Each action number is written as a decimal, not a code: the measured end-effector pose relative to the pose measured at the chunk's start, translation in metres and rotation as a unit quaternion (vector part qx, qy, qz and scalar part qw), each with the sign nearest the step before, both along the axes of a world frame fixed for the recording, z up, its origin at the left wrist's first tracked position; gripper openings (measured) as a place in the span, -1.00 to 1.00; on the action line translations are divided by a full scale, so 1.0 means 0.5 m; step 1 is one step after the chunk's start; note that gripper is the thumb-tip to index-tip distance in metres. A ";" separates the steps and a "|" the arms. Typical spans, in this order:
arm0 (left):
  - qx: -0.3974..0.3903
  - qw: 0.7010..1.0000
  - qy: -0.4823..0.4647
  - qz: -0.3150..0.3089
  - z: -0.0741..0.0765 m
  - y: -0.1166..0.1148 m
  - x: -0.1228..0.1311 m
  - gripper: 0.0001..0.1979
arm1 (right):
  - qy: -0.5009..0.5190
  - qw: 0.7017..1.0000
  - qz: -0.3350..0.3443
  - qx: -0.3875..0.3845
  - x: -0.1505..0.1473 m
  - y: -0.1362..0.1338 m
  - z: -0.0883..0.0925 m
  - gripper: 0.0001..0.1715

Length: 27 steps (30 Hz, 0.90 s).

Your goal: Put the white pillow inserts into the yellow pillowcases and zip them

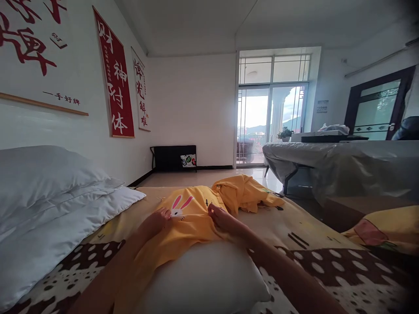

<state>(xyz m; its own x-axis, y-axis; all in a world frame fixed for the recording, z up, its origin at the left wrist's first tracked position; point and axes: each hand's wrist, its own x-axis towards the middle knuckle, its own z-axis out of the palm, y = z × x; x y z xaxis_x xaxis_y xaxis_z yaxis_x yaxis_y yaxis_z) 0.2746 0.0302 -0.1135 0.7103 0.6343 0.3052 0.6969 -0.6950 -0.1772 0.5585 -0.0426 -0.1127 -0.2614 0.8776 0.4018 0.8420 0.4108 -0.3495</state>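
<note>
A yellow pillowcase (190, 224) with a white rabbit print is drawn over the far part of a white pillow (203, 279). The near part of the pillow is bare and lies close to my body. My left hand (160, 218) grips the pillowcase at its left side, next to the rabbit's face. At the right, my right hand (221, 218) pinches the fabric, with the fingertips pressed together. Just beyond that hand rests a crumpled yellow cloth (245, 192).
White pillows (49, 196) are piled at the left of the patterned bedsheet (321, 231). Another yellow printed cloth (389, 226) lies at the right edge. A plastic-covered table (343, 161) stands beyond the bed, and a black folded item (173, 158) leans on the far wall.
</note>
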 end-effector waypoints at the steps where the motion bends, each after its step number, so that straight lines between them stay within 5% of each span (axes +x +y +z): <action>1: 0.003 1.000 0.009 -0.006 0.005 -0.006 -0.001 -0.70 | -0.014 1.000 0.007 -0.008 0.007 -0.005 0.003 -0.81; 12: 0.045 0.998 0.050 -0.017 0.083 -0.036 -0.039 -0.58 | -0.079 0.993 0.057 -0.062 -0.005 -0.013 0.046 -0.78; 14: 0.049 0.997 0.058 -0.008 0.073 -0.044 -0.044 -0.58 | -0.092 0.989 0.081 -0.080 -0.011 -0.017 0.042 -0.77; 18: -0.002 0.995 0.103 -0.013 -0.005 -0.073 -0.045 -0.69 | -0.114 0.976 0.123 -0.143 -0.011 -0.016 0.016 -0.74; 22: -0.149 0.988 0.027 0.018 -0.035 -0.082 -0.060 -0.78 | -0.026 0.977 -0.003 -0.213 0.038 0.022 0.003 -0.75; 27: -0.306 0.927 -0.193 0.097 -0.050 -0.030 -0.124 -0.64 | -0.011 0.961 -0.193 -0.199 0.133 0.067 -0.039 -0.46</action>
